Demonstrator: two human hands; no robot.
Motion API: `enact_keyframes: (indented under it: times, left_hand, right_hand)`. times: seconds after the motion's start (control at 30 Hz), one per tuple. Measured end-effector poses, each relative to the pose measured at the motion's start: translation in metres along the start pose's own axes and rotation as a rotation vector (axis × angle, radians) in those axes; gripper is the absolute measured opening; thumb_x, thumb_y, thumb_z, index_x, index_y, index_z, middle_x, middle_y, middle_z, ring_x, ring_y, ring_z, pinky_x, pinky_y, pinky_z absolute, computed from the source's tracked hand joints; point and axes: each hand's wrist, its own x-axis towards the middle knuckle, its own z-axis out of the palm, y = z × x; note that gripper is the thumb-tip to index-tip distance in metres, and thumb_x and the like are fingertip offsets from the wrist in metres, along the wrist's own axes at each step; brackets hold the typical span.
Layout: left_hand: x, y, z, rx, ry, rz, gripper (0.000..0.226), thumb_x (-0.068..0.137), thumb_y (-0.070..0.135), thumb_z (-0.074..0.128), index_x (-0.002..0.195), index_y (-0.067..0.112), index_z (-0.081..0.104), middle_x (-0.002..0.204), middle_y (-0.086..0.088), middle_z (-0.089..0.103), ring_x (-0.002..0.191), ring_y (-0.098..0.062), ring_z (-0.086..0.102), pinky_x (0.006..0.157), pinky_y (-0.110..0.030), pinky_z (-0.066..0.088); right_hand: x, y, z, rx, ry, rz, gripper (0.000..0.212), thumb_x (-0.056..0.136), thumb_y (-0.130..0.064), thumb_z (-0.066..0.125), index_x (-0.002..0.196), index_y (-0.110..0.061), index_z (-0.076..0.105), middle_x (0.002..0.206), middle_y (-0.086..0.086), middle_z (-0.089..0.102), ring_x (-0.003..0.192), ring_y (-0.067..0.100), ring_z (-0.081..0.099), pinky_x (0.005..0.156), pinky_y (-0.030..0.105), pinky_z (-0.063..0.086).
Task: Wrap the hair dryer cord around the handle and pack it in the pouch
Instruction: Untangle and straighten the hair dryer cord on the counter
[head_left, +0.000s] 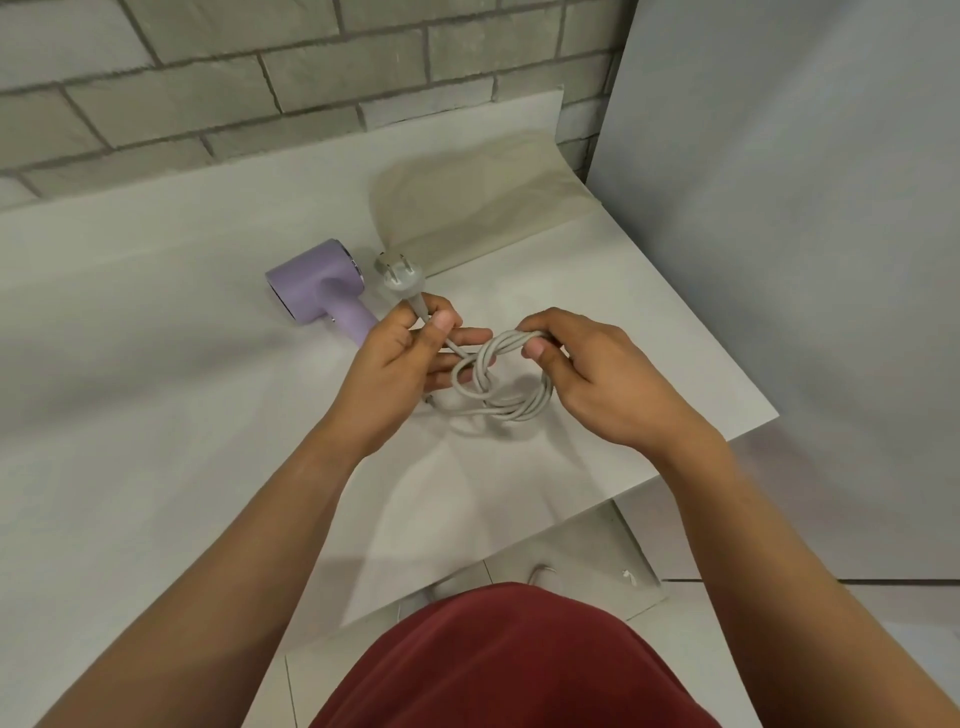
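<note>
My red shirt (498, 665) fills the near edge. Over the table (156, 415), my left hand (410, 358) pinches the cord (498, 400) just below the plug (397, 275) to control the loose end. My right hand (587, 364) grips the bundled loops so they cannot spring apart. The hair dryer (317, 291) lies far left and the pouch (478, 208) lies flat beyond, ready for packing.

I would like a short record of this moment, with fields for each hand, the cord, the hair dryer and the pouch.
left hand: grips the cord just below the plug
right hand: pinches the bundled loops of the cord
cord: grey, coiled in loops between the hands, not around the handle
hair dryer: lilac, lying on the table, not held
pouch: beige, lying flat behind the hair dryer, which is outside it
</note>
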Motion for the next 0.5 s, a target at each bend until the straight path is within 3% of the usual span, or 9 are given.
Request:
enact_keyframes:
  times: [0.1, 0.2, 0.3, 0.4, 0.5]
  left_hand:
    - [0.002, 0.003, -0.001, 0.027, 0.048, -0.023, 0.016, 0.11, 0.031, 0.048, 0.113, 0.015, 0.05, 0.108, -0.01, 0.079, 0.094, -0.035, 0.077, 0.075, -0.033, 0.061]
    - [0.006, 0.004, -0.002, 0.035, 0.069, -0.041, 0.019, 0.109, 0.029, 0.05, 0.117, 0.017, 0.037, 0.102, -0.011, 0.08, 0.083, -0.042, 0.077, 0.079, -0.044, 0.063]
    - [0.008, 0.005, -0.001, 0.058, 0.085, -0.059, 0.023, 0.109, 0.025, 0.052, 0.119, 0.016, 0.033, 0.093, -0.01, 0.08, 0.075, -0.038, 0.077, 0.07, -0.039, 0.063]
    - [0.011, 0.003, -0.002, 0.036, 0.072, -0.122, 0.017, 0.108, 0.025, 0.053, 0.115, 0.014, 0.043, 0.095, -0.021, 0.077, 0.078, -0.041, 0.077, 0.06, -0.033, 0.06]
    - [0.015, 0.002, -0.007, 0.074, 0.053, -0.229, 0.017, 0.107, 0.024, 0.056, 0.114, 0.009, 0.056, 0.093, -0.022, 0.075, 0.08, -0.036, 0.077, 0.064, -0.034, 0.061]
  right_hand:
    - [0.002, -0.001, 0.0, -0.042, -0.035, -0.056, 0.034, 0.112, -0.027, 0.044, 0.141, -0.023, 0.061, 0.123, -0.015, 0.064, 0.106, -0.004, 0.052, 0.094, 0.015, 0.041]
    - [0.003, -0.003, 0.008, -0.067, -0.009, -0.115, 0.029, 0.112, -0.023, 0.045, 0.133, -0.02, 0.066, 0.108, -0.012, 0.063, 0.093, 0.0, 0.055, 0.087, 0.012, 0.041]
    - [0.004, -0.006, 0.016, -0.068, 0.034, -0.13, 0.028, 0.112, -0.023, 0.044, 0.13, -0.022, 0.065, 0.106, -0.012, 0.058, 0.087, 0.003, 0.057, 0.084, 0.016, 0.045]
    - [0.004, -0.006, 0.019, -0.104, 0.068, -0.12, 0.031, 0.11, -0.029, 0.041, 0.13, -0.024, 0.064, 0.111, -0.009, 0.061, 0.099, 0.014, 0.061, 0.086, 0.04, 0.054]
    - [0.003, -0.005, 0.018, -0.091, 0.101, -0.126, 0.032, 0.11, -0.031, 0.04, 0.13, -0.022, 0.064, 0.108, -0.015, 0.058, 0.103, 0.011, 0.057, 0.088, 0.041, 0.052]
